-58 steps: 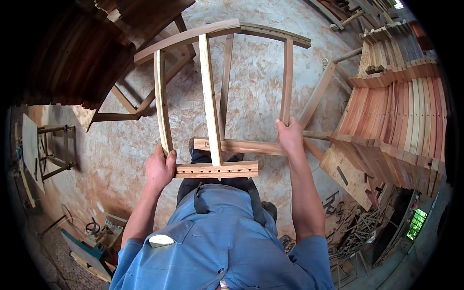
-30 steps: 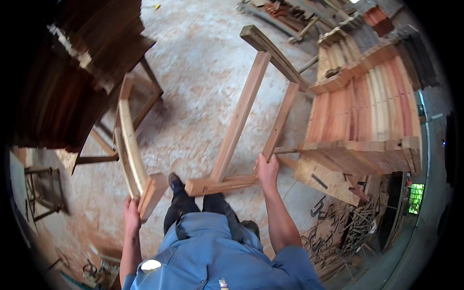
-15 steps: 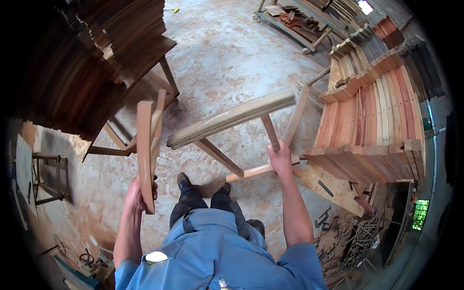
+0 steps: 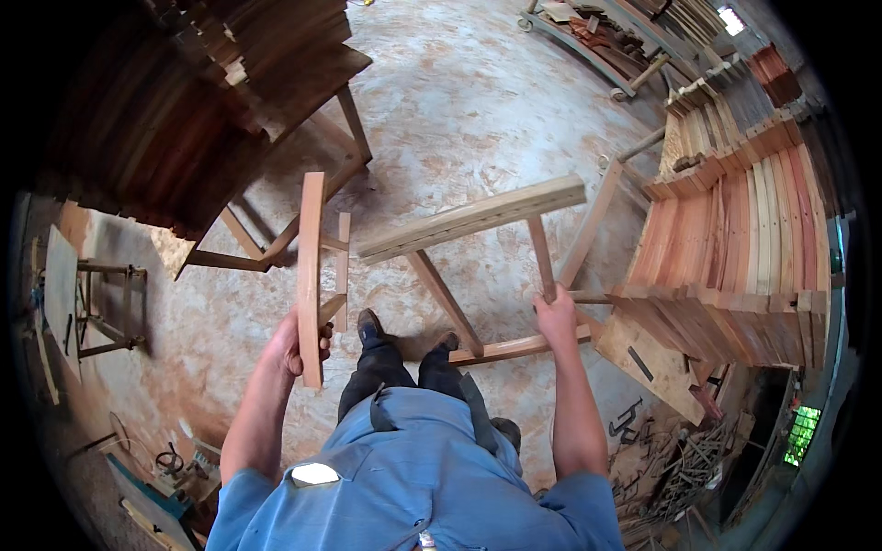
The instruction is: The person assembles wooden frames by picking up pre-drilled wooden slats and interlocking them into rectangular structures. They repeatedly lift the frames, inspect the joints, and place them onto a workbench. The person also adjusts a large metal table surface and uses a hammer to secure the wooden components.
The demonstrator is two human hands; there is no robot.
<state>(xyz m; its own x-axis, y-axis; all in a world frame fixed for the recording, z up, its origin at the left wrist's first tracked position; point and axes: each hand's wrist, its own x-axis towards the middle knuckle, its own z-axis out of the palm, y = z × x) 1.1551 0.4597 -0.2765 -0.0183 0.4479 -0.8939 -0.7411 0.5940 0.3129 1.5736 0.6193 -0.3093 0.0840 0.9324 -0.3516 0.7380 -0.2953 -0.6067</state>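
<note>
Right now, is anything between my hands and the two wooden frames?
Nothing visible is in between: your left hand directly holds the left wooden frame, and your right hand directly grips a crosspiece of the right wooden frame.

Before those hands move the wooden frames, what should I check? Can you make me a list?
1. Left hand has a good grip: ok, its fingers wrap around a bar of the left frame.
2. Right hand has a good grip: ok, it is closed on a bar of the right frame.
3. Frames apart from each other: ok, a narrow gap of floor shows between them.
4. One hand free: not ok, both are full.
5. Right frame off the right shoe: cannot tell, its lower bar looks very close.
6. Left frame clear of the table leg beyond: cannot tell, they look close together.
</note>
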